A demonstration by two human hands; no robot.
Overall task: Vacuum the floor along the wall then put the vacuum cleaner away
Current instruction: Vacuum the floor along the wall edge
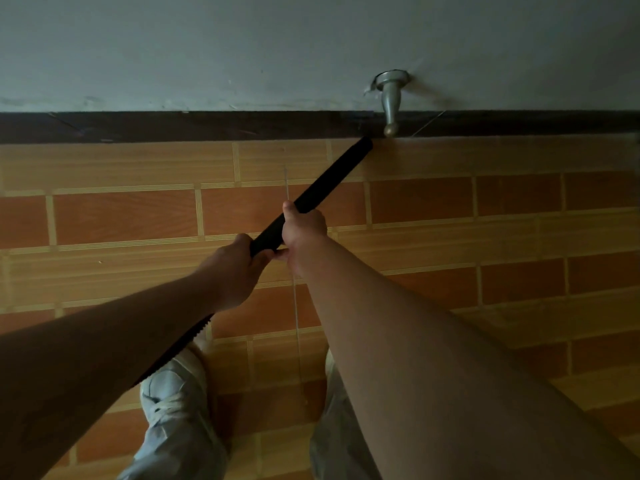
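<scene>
- The left hand (239, 268) wraps its fingers tightly around the black vacuum tube (322, 188), gripping the nearer part of it.
- The right hand (303, 230) grips the same tube just beyond the left, fingers curled round it and thumb lying up along it.
- The tube slants away to the far right; its tip lies on the floor (104, 220) where the orange brick-pattern tiles meet the dark skirting board (173, 126).
- A metal door stop (391, 98) juts from the pale wall (242, 46) just right of the tip.
- A ribbed hose section (183, 341) runs near-left under the left forearm, above a pale shoe (173, 386).
</scene>
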